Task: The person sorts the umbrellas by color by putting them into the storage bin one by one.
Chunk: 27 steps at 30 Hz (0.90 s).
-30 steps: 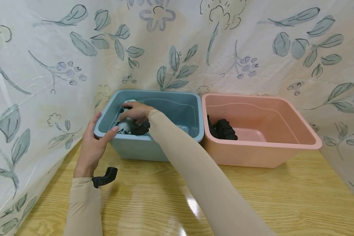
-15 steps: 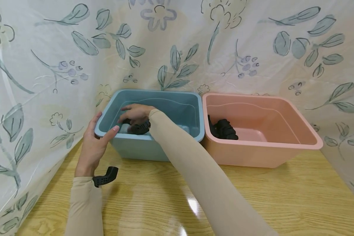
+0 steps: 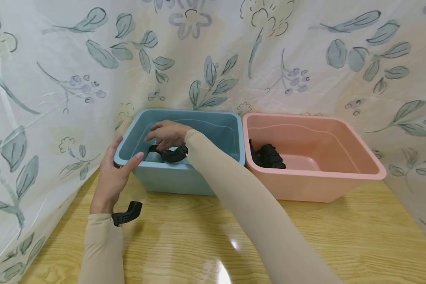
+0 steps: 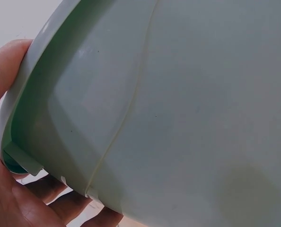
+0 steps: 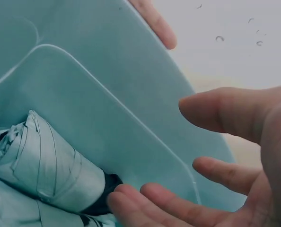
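My left hand (image 3: 111, 177) grips the left front corner of the blue bin (image 3: 174, 179), thumb on the rim. In the left wrist view its fingers curl under the bin's edge. Inside the bin's left part, a rolled pale cloth (image 5: 55, 165) with a dark end lies on the bottom, and more pale folded cloth (image 5: 13, 203) sits beside it. My right hand (image 3: 170, 132) hovers over the roll with fingers apart and nothing in them. From the head view, the hand and its black wrist mount (image 3: 174, 154) hide part of the cloth.
A pink bin (image 3: 305, 185) stands right against the blue one, with a rolled black cloth (image 3: 269, 157) in its left front corner. Both bins rest on a wooden table (image 3: 184, 232). A floral curtain (image 3: 213, 39) hangs close behind them and along the left.
My right hand has come off the pale cloth, rising slightly and moving right as its fingers spread. The cloth stays low in the blue bin. My left hand keeps its hold.
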Each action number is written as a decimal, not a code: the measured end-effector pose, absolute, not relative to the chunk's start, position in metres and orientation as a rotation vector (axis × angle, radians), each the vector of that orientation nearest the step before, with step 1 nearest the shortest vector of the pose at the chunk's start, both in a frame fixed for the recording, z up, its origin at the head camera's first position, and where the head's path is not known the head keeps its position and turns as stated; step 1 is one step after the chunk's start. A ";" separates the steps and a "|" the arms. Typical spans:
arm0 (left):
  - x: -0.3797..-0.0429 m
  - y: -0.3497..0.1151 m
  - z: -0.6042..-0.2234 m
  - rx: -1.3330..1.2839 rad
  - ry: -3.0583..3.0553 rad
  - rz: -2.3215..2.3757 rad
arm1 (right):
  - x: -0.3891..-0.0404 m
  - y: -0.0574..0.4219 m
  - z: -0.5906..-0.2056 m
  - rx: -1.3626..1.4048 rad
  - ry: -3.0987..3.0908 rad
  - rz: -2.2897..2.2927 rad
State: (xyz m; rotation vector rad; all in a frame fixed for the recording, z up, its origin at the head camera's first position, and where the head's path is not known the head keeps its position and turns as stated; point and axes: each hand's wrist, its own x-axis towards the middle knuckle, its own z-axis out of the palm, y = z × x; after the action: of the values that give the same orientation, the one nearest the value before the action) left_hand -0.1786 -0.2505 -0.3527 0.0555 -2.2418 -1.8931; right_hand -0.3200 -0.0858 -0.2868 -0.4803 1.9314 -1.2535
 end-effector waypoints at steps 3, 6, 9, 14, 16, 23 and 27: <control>-0.179 -0.250 -0.354 0.060 -2.249 -1.874 | -0.314 -0.073 -0.282 -0.515 1.943 -1.261; -0.180 -0.249 -0.355 0.066 -2.251 -1.866 | -0.305 -0.058 -0.275 -0.562 1.972 -1.276; -0.181 -0.250 -0.355 0.078 -2.244 -1.857 | -0.293 -0.043 -0.270 -0.620 1.992 -1.299; -0.181 -0.252 -0.356 0.112 -2.232 -1.828 | -0.270 -0.019 -0.265 -0.712 1.988 -1.347; -0.180 -0.253 -0.357 0.127 -2.235 -1.814 | -0.262 -0.008 -0.264 -0.749 1.973 -1.373; -0.178 -0.263 -0.362 0.130 -2.256 -1.764 | -0.237 0.025 -0.259 -0.835 1.932 -1.514; -0.173 -0.266 -0.359 0.123 -2.245 -1.676 | -0.217 0.049 -0.258 -0.849 1.986 -1.591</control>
State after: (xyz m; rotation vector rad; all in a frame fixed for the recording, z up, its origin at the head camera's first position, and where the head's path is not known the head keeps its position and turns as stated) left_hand -0.1729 -0.2656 -0.3586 0.1231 -2.2448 -1.6759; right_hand -0.2169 0.0492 -0.2575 -0.8486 1.9864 -1.5906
